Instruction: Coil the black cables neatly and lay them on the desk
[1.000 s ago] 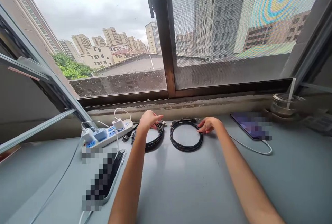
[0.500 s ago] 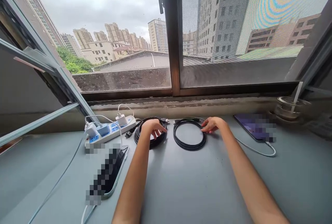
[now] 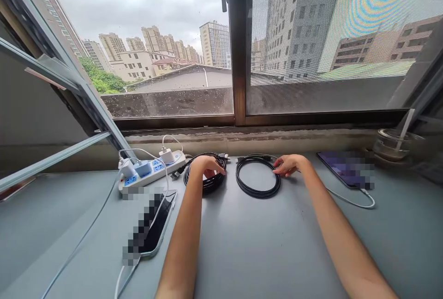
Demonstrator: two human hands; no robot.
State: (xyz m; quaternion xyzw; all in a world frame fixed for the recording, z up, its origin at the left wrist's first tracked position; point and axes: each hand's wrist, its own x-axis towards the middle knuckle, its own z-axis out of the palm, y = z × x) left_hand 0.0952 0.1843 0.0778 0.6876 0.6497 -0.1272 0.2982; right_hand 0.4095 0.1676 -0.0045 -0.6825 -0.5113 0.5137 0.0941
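Note:
Two coils of black cable lie side by side near the back of the grey table. My left hand (image 3: 207, 167) reaches over the left coil of black cable (image 3: 209, 187), its fingers curled down onto the right part of the ring. Part of that coil is hidden beneath the hand and wrist. At the right rim of the thinner right coil of black cable (image 3: 258, 193), my right hand (image 3: 289, 165) has its fingertips pressed on the loops. Cable ends with plugs (image 3: 223, 156) show behind the left coil. Both coils rest flat on the table.
A white power strip (image 3: 152, 173) with chargers sits back left, a phone (image 3: 155, 234) on a cord in front of it. Back right are a second phone (image 3: 339, 170) with a white cord and a glass cup (image 3: 391, 146) with a straw. The window sill (image 3: 294, 140) bounds the back.
The whole view has shifted slightly to the left, so things appear further right. My left fingers have drawn in closer to the left coil. The right hand stays at its coil's rim.

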